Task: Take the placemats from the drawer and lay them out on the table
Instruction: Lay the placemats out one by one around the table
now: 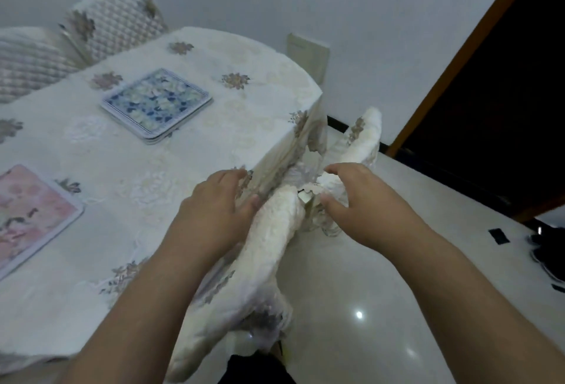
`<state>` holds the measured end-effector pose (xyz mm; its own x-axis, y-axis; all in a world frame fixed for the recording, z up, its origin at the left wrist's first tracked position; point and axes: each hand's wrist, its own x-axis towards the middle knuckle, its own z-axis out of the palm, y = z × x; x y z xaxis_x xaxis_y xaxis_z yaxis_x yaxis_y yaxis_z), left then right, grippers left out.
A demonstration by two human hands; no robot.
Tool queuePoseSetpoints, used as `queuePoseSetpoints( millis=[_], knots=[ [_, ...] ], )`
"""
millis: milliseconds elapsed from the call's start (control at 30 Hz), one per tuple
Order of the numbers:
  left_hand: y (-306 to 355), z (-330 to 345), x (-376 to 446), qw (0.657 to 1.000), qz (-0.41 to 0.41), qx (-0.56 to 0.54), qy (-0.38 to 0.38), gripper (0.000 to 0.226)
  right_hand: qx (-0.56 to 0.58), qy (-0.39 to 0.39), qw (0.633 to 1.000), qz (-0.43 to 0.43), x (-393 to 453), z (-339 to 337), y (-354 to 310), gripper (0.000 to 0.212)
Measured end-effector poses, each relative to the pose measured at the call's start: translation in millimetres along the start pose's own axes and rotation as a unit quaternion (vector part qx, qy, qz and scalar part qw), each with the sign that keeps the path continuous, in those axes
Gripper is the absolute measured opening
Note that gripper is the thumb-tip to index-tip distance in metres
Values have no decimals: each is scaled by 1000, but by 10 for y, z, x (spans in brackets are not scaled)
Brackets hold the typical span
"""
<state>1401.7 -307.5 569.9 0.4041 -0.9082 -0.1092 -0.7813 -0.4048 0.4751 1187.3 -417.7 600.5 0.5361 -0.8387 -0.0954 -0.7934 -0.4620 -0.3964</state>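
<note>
From the head view we see two lots of mats already on the table [171, 166]: a blue stack [156, 104] of several mats toward the far side, its edges roughly squared, and a pink mat [29, 215] lying alone at the near left edge, partly cut off by the frame. No drawer shows.

Our hands are not on any mat. The left hand [214, 203] rests at the table's corner, fingers loosely bent over the cloth [269, 230] where it hangs bunched; it seems to press or gather the fabric, but we cannot tell whether it truly grips. The right hand [360, 200] curls its fingers round a fold of the same cloth just beside the corner, with something small and pale showing between the fingers that we cannot identify.

We judge the mats to be thin, stiff, light boards with smooth printed faces, so likely a little slippery. They should slide apart easily. We would take the top blue one by an edge, thumb above and fingers beneath, since lying flat it offers little to grasp. The lace cloth may ruck if mats are dragged.
</note>
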Motion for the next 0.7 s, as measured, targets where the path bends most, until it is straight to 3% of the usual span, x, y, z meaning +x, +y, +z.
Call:
queuePoseSetpoints(
  millis=[333,700],
  knots=[
    [-477,-238,993,997,-67,-24,18,55,-54,-57,993,-86,1461,119,-496,55],
    [-1093,-289,1129,976,-203,-41,73,54,-50,-142,968,-203,2409,680,-1108,54]
  ],
)
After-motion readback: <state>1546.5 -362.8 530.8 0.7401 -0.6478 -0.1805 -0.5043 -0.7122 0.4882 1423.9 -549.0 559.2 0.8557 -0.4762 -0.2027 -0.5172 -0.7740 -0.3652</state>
